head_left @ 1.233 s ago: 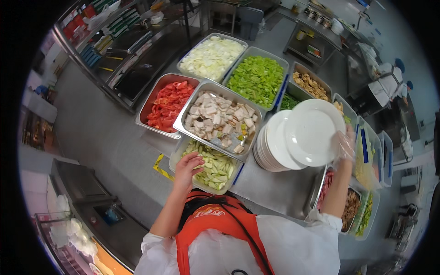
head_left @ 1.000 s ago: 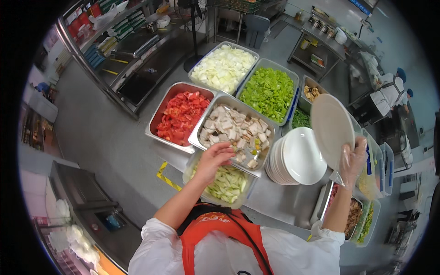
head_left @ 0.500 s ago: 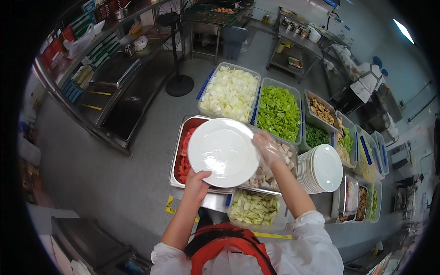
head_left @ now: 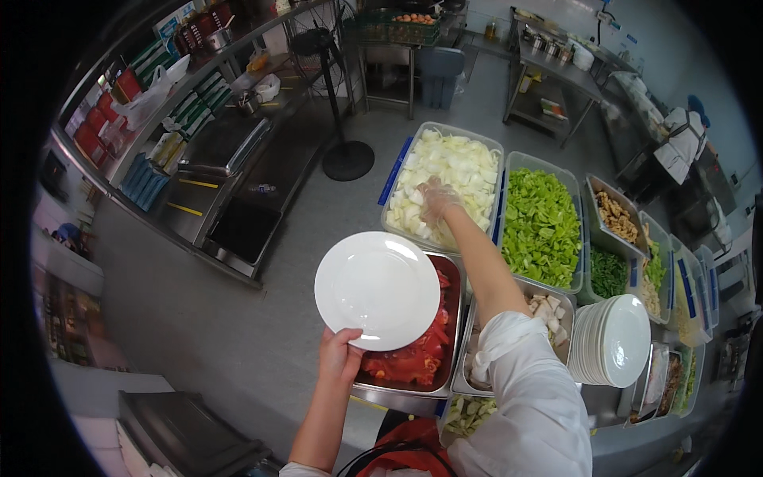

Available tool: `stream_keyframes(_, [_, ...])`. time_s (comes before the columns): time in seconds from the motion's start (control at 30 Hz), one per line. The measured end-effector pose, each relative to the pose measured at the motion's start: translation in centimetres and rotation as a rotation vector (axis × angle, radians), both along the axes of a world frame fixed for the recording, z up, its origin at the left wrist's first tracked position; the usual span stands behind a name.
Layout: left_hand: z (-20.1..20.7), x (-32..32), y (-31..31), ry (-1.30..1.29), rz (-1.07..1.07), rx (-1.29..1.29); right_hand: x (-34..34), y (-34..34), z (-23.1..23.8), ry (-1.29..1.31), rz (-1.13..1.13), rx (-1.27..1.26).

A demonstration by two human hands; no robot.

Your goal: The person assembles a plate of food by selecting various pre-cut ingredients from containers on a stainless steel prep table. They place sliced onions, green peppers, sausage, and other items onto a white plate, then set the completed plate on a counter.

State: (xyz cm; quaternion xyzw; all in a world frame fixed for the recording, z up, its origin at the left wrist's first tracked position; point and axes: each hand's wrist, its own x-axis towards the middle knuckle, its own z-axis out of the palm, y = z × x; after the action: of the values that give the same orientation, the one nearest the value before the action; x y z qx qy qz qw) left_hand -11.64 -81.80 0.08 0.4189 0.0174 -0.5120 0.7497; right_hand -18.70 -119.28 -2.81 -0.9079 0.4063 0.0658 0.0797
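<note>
My left hand grips the near rim of an empty white plate, held level above a metal tray of chopped red tomato. In a clear glove, my right hand reaches forward into a clear tub of chopped pale onion. Its fingers are down among the pieces, and whether they hold any I cannot tell. My white-sleeved right arm crosses a tray of pale diced meat.
A tub of chopped green lettuce sits right of the onion. A stack of white plates stands at the right, with smaller tubs of toppings beyond. A floor fan and steel counters are at the left. A person in white works far right.
My right hand lifted a plate off the stack and passed it to my left hand. The right hand then let go and reached forward into the onion tub.
</note>
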Motion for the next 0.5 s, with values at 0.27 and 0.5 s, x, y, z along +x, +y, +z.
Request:
stream_keyframes(0.27, [-2.7, 0.8, -7.7, -0.017, -0.086, -0.05, -4.0, -5.9, -8.1, -0.299, -0.042, 0.001])
stream_keyframes(0.5, [-3.6, 0.9, -13.5, -0.029, -0.124, -0.054, -5.0, -4.1, -1.5, -0.883, -0.024, 0.51])
